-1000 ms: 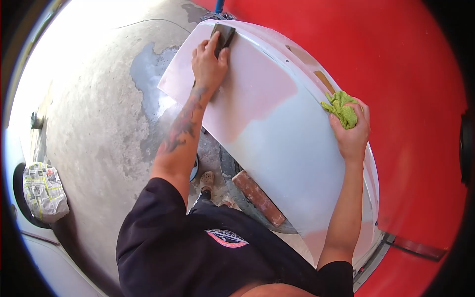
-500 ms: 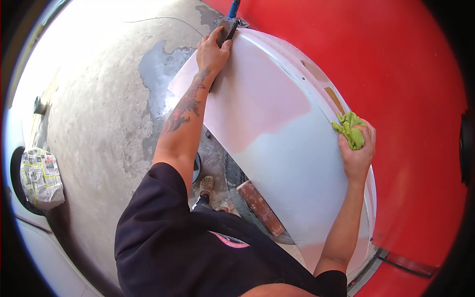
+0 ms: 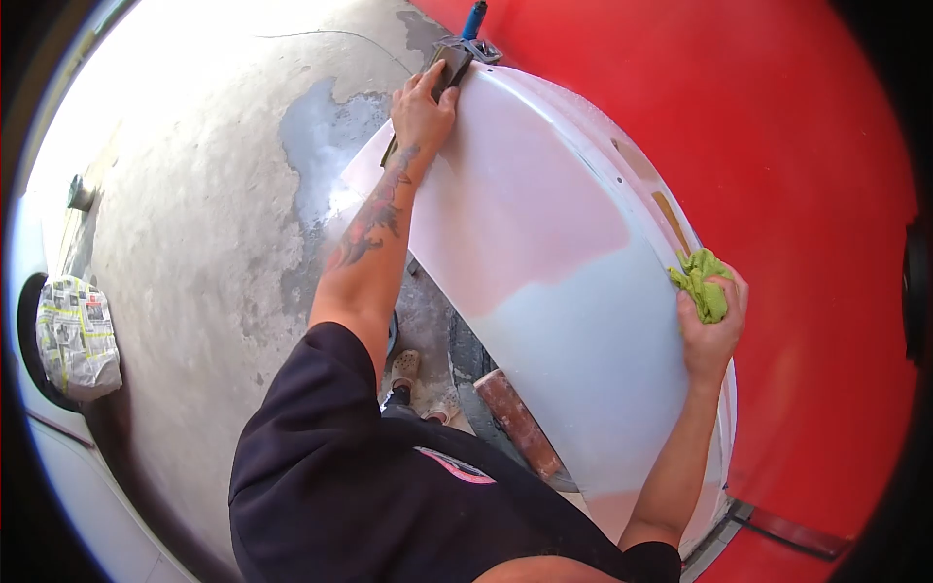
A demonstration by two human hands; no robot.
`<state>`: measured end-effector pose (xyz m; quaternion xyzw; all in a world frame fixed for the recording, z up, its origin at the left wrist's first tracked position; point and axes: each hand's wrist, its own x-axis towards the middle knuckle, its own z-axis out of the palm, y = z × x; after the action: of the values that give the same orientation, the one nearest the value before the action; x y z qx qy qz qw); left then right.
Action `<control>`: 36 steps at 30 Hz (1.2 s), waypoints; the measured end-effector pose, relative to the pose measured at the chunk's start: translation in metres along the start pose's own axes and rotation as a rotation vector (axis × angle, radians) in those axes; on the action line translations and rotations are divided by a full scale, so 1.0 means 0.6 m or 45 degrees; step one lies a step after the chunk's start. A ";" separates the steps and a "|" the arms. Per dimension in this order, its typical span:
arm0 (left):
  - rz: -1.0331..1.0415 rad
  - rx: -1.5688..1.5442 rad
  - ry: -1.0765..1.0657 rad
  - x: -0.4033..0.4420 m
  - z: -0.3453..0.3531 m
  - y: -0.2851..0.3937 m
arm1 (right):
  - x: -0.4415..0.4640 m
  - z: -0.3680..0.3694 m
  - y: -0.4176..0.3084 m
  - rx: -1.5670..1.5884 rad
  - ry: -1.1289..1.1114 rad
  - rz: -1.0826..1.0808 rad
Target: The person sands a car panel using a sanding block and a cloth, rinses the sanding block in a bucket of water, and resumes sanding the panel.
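A curved white-and-pink panel [image 3: 573, 301] stretches from the top centre to the lower right. At its far upper left corner my left hand [image 3: 424, 112] grips a long dark block [image 3: 453, 70], which lies along the panel's edge; part of the block is hidden under the hand and forearm. On the panel's right edge, beside the brown slots, my right hand [image 3: 712, 325] is closed round a crumpled green cloth [image 3: 702, 284].
A red surface [image 3: 777, 194] fills the right side. Under the panel are a reddish brick [image 3: 520, 424] and a dark tyre-like ring. A blue-handled object [image 3: 474, 19] stands beyond the panel's tip. Newspaper covers a wheel [image 3: 78, 338] at the left, above concrete floor [image 3: 194, 223].
The view has shifted, so the panel sits a little lower and further right. My left hand and the block have moved to the panel's far corner. My right hand still holds the cloth at the edge.
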<state>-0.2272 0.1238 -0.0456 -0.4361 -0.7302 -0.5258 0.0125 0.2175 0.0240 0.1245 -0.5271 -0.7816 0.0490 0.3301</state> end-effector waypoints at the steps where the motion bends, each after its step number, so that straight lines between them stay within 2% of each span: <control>1: 0.080 0.000 0.032 -0.048 -0.001 0.015 | 0.000 0.001 0.000 0.008 -0.001 0.008; 2: 0.164 -0.002 0.070 -0.105 -0.009 0.032 | 0.002 0.001 0.000 0.015 0.002 0.012; 4: 0.336 -0.048 -0.064 -0.208 -0.045 0.055 | -0.002 0.001 0.000 0.021 -0.007 0.021; 7: 0.397 -0.079 -0.178 -0.179 -0.061 0.038 | 0.000 0.003 0.001 0.019 -0.015 0.016; 10: 0.270 -0.060 0.017 -0.038 -0.015 0.020 | 0.001 0.005 0.000 0.000 -0.015 0.000; 11: 0.238 -0.054 -0.010 -0.014 -0.016 0.023 | 0.002 0.005 0.000 -0.002 -0.008 -0.020; 12: 0.205 -0.045 -0.042 -0.003 -0.017 0.022 | 0.000 0.007 0.000 -0.003 -0.003 -0.036; 15: 0.155 0.013 0.089 -0.028 -0.009 -0.042 | 0.000 0.004 0.002 0.026 -0.023 -0.024; 16: 0.045 0.046 0.128 -0.047 -0.018 -0.096 | 0.000 0.002 0.004 0.021 -0.041 -0.026; 19: -0.518 0.170 0.049 -0.142 -0.069 -0.250 | -0.003 0.003 0.007 0.026 -0.056 -0.019; 22: -0.557 0.233 0.048 -0.132 -0.058 -0.227 | -0.001 0.005 -0.004 -0.005 -0.058 0.010; 23: -0.463 0.261 0.069 -0.099 -0.044 -0.171 | -0.004 0.004 -0.004 -0.026 -0.065 0.013; 25: -0.100 0.163 0.163 -0.026 0.004 -0.061 | 0.003 0.006 -0.001 -0.044 -0.059 -0.005; 27: -0.006 0.153 0.118 0.026 0.030 0.039 | 0.000 0.007 0.005 -0.029 -0.049 -0.009; 30: 0.091 0.111 0.075 0.005 0.008 -0.004 | 0.001 0.002 0.008 0.005 -0.076 -0.038; 33: -0.186 0.172 0.054 -0.104 -0.034 -0.189 | 0.003 0.004 0.006 0.033 -0.079 -0.070; 34: -0.328 0.151 -0.027 -0.141 -0.057 -0.226 | 0.003 0.005 0.004 0.016 -0.078 -0.067; 36: -0.364 0.117 -0.022 -0.136 -0.051 -0.233 | 0.003 0.003 0.000 -0.037 -0.088 -0.061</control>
<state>-0.2811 0.0398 -0.1766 -0.3312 -0.8082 -0.4844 -0.0487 0.2158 0.0262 0.1240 -0.5110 -0.8055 0.0478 0.2962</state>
